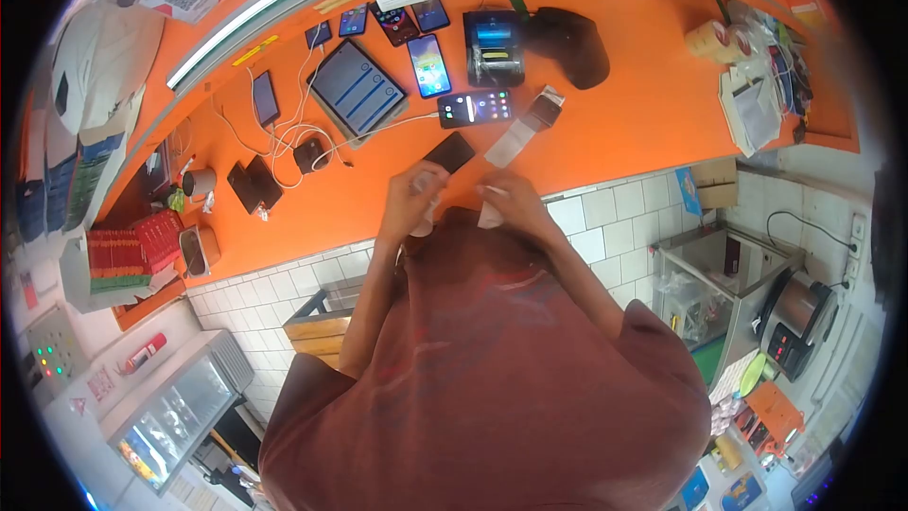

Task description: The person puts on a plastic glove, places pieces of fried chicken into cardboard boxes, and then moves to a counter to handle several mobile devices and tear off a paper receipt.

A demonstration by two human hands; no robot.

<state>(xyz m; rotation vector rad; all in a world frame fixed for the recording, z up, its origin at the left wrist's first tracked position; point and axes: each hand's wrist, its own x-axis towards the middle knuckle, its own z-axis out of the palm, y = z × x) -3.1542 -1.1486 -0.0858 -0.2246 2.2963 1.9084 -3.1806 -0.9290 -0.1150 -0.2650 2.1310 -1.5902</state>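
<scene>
My left hand (414,197) and my right hand (515,201) are held close together at the near edge of the orange counter (624,114), just above my red-brown shirt. My left hand pinches a small white paper slip (427,220). My right hand pinches another white piece of paper (490,216); whether the two are one piece I cannot tell. A black phone (449,151) lies face down just beyond my left hand. A white receipt strip (515,137) lies on the counter beyond my right hand.
Several lit phones (475,108) and a tablet (357,90) lie on the counter with white cables (284,137). A receipt printer (494,47) and a black device (570,45) stand behind. Tape rolls (717,40) and papers sit at right. White tiled wall runs below.
</scene>
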